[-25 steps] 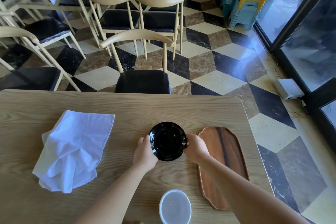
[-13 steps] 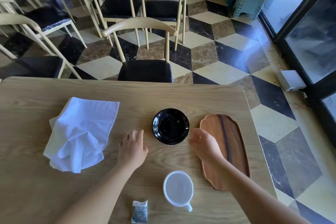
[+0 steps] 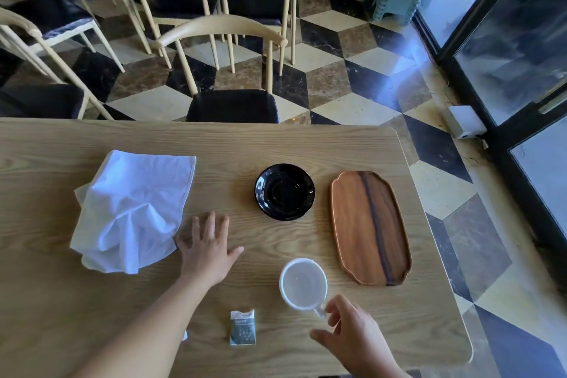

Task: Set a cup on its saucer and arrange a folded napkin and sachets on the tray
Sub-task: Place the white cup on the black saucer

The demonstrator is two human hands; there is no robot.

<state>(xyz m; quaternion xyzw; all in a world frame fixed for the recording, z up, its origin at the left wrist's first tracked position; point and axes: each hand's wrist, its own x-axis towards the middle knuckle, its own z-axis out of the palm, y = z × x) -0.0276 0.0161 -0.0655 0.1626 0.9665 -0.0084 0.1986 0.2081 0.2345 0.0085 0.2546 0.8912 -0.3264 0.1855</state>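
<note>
A black saucer [image 3: 284, 192] lies on the wooden table, with an oblong wooden tray [image 3: 369, 227] bare to its right. A white cup [image 3: 303, 282] stands upright nearer to me, its handle pointing toward my right hand [image 3: 356, 337]. That hand's fingers are spread and their tips reach the handle without closing round it. My left hand [image 3: 205, 250] rests flat on the table, its edge beside the crumpled white napkin [image 3: 132, 209]. A small grey sachet [image 3: 243, 328] lies between my forearms. A white scrap peeks out from under my left forearm.
The table [image 3: 306, 147] ends just right of the tray and has a rounded near-right corner. A black-seated chair [image 3: 233, 106] is tucked against its far edge. More chairs and tables stand beyond, and glass doors are at the right.
Both hands have left the saucer. The right one drew back toward me to the cup's handle, and the left one slid left to the napkin's edge. The view tilted down.
</note>
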